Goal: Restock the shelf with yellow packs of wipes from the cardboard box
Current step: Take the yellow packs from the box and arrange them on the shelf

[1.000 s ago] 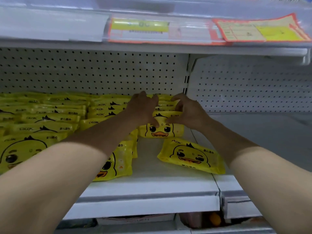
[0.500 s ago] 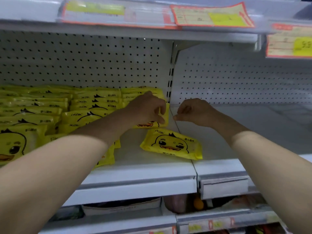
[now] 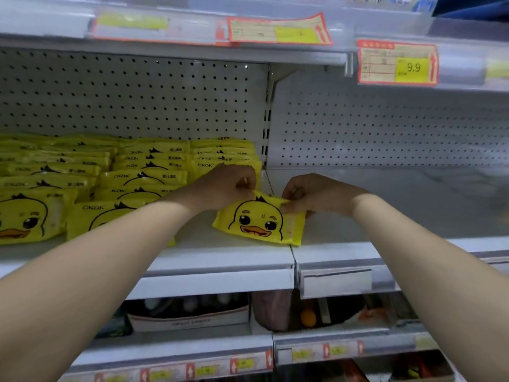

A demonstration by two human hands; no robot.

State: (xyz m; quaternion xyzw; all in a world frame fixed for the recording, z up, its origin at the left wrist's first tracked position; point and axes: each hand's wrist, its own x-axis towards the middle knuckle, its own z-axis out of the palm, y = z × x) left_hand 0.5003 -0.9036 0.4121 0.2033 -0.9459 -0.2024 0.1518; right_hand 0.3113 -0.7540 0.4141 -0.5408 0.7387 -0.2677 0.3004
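Yellow pack of wipes [image 3: 259, 221] is pinched at its top edge by the left hand [image 3: 225, 186] and the right hand [image 3: 311, 194], propped on the white shelf [image 3: 220, 255] just right of the stacked packs [image 3: 148, 172].

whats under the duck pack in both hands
Only the white shelf shows beneath the duck pack, pinched by the left hand and right hand. The spot directly below is hidden by it.
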